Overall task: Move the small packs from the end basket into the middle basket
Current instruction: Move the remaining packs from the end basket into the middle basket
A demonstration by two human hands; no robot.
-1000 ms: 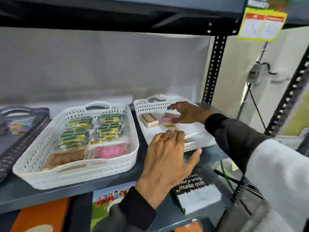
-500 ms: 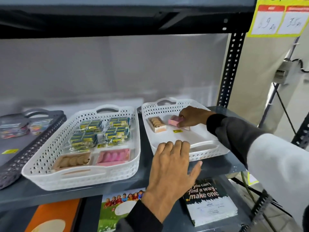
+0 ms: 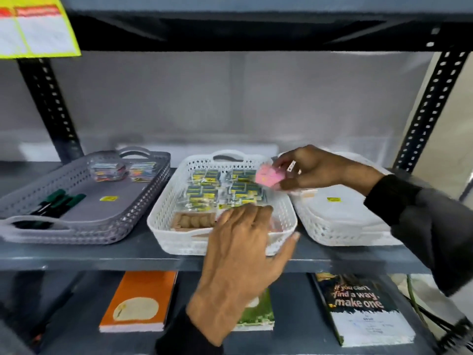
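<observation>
My right hand (image 3: 311, 169) is shut on a small pink pack (image 3: 268, 177) and holds it in the air over the back right corner of the white middle basket (image 3: 163, 224). That basket holds several green-and-yellow packs (image 3: 204, 190) and a tan pack (image 3: 193, 220) at the front. My left hand (image 3: 243, 254) lies flat over the middle basket's front rim with its fingers spread, holding nothing. The white end basket (image 3: 332, 228) on the right shows a yellow sticker (image 3: 334, 199) and part of a tan pack (image 3: 308, 193) behind my right hand.
A grey basket (image 3: 84, 226) on the left holds dark green markers (image 3: 61, 201) and clear packs (image 3: 122, 169). Black perforated uprights (image 3: 430, 106) frame the shelf. On the shelf below lie an orange book (image 3: 139, 301) and a dark book (image 3: 358, 306).
My right hand closed on the pink pack in the end basket, lifted it and carried it left over the middle basket. My left hand shifted from the end basket's rim to the middle basket's rim.
</observation>
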